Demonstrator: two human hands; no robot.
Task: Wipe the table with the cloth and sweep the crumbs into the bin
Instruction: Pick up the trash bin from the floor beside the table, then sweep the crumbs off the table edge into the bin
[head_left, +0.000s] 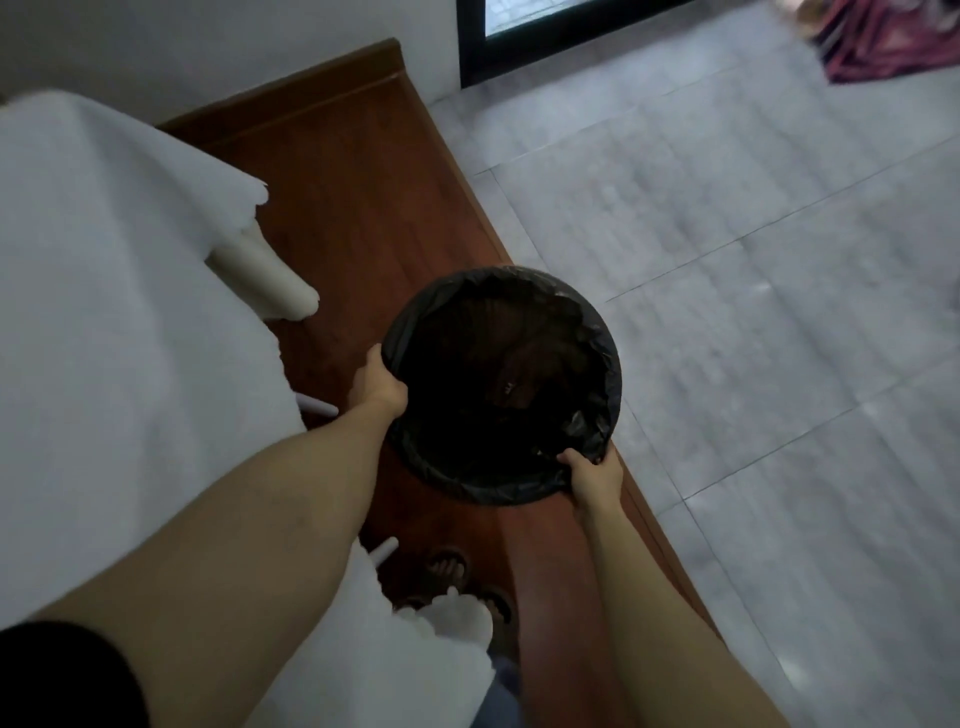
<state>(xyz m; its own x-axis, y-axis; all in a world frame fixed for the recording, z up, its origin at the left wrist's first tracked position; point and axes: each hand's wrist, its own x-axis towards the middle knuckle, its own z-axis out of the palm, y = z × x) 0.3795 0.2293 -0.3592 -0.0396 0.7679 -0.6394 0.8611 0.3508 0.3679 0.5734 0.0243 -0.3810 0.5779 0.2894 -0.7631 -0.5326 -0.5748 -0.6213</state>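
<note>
You hold the bin (501, 384) with both hands; your left hand (378, 387) grips the rim on the far left side, and your right hand (592, 475) pinches the near rim with the fingers curled over the black bag (597, 338); the bin sits between the bench (104, 291) and the edge of the wood floor (353, 208); I cannot tell if it rests on the floor or hangs in your hands.

Here is what could go wrong; the bag is thin and loose, so if you pull on the bag and not the hard rim, it may slip off or tear; then crumbs would fall out; if one hand lets go first, the bin could tip; if you bring it up too fast beside the bench, the rim could hit the bench edge or catch the white cover; if the bin stays too far from the bench edge, swept crumbs would miss it and land on the floor; your feet (452, 571) are near, so watch your step.

I see no cloth for wiping and no crumbs; the picture is blurry.

The bench has a white cover and white legs (270, 275); it stands on dark red wood; to the right the floor is pale grey tile (753, 312); a white wall and a dark door frame (470, 47) are at the far end; something red and patterned (883, 41) lies in the far right corner.
</note>
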